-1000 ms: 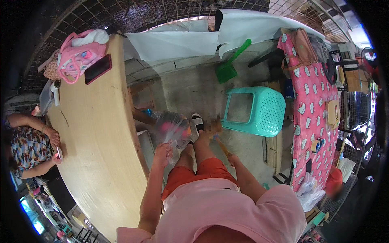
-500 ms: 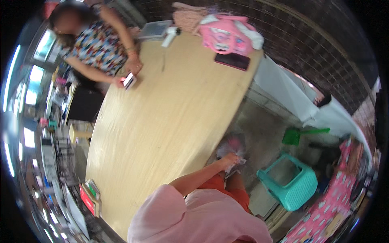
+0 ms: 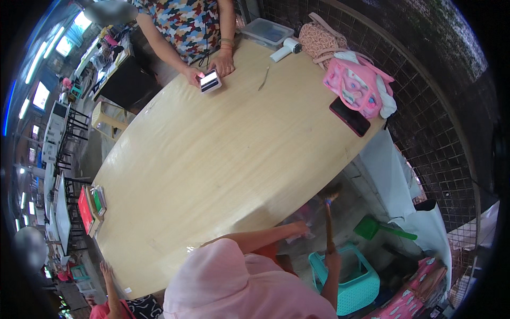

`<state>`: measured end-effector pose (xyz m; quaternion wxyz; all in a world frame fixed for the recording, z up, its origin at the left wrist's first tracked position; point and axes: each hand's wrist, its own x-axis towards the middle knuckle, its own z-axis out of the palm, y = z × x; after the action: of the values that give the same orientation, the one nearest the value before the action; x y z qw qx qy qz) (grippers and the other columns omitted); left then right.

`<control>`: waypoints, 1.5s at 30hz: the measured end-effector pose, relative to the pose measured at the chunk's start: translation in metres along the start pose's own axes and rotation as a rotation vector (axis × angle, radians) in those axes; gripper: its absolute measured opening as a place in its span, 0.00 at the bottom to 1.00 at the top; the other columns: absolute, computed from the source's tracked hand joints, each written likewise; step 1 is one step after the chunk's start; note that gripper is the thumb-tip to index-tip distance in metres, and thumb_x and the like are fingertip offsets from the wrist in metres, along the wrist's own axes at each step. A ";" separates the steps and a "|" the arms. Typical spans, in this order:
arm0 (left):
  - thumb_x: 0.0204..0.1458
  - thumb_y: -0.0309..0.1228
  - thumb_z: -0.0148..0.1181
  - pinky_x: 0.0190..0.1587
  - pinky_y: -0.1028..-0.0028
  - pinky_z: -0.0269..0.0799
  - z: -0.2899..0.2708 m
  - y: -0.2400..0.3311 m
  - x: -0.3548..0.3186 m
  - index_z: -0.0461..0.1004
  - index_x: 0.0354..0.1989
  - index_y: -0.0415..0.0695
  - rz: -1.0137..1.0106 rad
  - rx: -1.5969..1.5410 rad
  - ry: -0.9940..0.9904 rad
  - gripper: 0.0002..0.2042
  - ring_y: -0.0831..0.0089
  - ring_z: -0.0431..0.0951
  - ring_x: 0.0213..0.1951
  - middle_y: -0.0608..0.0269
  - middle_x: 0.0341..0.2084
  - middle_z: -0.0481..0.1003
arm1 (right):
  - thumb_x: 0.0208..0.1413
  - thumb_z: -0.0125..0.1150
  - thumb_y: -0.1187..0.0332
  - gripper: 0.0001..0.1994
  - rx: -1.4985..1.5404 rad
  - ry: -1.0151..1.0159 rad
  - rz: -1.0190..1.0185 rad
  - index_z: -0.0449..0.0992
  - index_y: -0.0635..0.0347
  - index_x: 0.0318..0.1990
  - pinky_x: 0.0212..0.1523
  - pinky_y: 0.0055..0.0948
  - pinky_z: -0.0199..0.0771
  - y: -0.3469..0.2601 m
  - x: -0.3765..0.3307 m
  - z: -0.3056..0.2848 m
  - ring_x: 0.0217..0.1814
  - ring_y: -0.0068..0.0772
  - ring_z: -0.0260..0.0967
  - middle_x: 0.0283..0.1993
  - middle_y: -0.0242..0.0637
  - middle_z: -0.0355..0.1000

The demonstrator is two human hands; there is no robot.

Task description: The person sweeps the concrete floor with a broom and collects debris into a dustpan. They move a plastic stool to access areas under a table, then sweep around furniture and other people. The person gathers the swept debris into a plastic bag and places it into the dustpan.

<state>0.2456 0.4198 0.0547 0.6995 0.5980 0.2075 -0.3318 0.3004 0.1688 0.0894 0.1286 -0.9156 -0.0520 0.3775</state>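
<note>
Beside the near right edge of the table, my left hand (image 3: 300,228) is closed on a clear plastic bag (image 3: 306,215), partly hidden by the table edge. My right hand (image 3: 332,259) grips the brown handle of a broom (image 3: 329,226), held low over the floor with its bristles pointing away from me. Just beneath that hand is a teal plastic stool (image 3: 357,293). A green dustpan (image 3: 366,227) lies on the floor right of the broom.
A large wooden table (image 3: 212,165) fills the middle. Across it, a person holds a small lit device (image 3: 210,81). A dark phone (image 3: 349,116), pink bag (image 3: 353,85) and white handheld device (image 3: 286,49) lie at the far right; books (image 3: 90,210) at the left. Another person's hand (image 3: 106,271) touches the near left edge.
My right hand has come into view with the broom. My left hand still holds the plastic bag. The view has swung, and a second person now shows at the lower left.
</note>
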 end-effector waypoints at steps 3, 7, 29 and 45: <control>0.43 0.34 0.51 0.26 0.67 0.65 -0.009 -0.014 -0.005 0.74 0.26 0.40 0.150 0.235 0.092 0.10 0.66 0.70 0.23 0.56 0.19 0.72 | 0.51 0.46 0.63 0.17 0.041 -0.123 0.090 0.69 0.62 0.46 0.39 0.43 0.67 0.001 0.095 0.047 0.39 0.51 0.69 0.38 0.52 0.70; 0.44 0.32 0.50 0.31 0.67 0.66 -0.039 0.011 -0.012 0.73 0.32 0.42 0.139 0.341 0.012 0.10 0.63 0.71 0.29 0.53 0.25 0.72 | 0.53 0.46 0.51 0.23 0.185 -0.179 0.145 0.69 0.61 0.46 0.24 0.36 0.66 0.001 0.171 0.059 0.24 0.39 0.68 0.27 0.50 0.68; 0.50 0.28 0.48 0.14 0.82 0.53 -0.016 0.052 -0.040 0.66 0.36 0.42 -0.363 -0.150 0.017 0.07 0.83 0.59 0.14 0.71 0.15 0.62 | 0.41 0.57 0.62 0.12 0.574 -0.290 0.961 0.72 0.63 0.30 0.30 0.42 0.71 0.129 -0.248 0.195 0.30 0.42 0.72 0.22 0.47 0.71; 0.48 0.27 0.46 0.17 0.79 0.56 0.033 0.042 -0.062 0.64 0.26 0.45 -0.422 -0.057 0.158 0.02 0.80 0.59 0.15 0.70 0.14 0.61 | 0.44 0.50 0.70 0.18 0.153 0.067 -0.004 0.63 0.60 0.46 0.33 0.43 0.71 0.112 -0.065 0.013 0.36 0.49 0.70 0.32 0.48 0.71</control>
<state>0.2290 0.4037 0.1330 0.6128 0.5455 0.3913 -0.4168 0.2454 0.0513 0.0938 0.2005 -0.9151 -0.0202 0.3492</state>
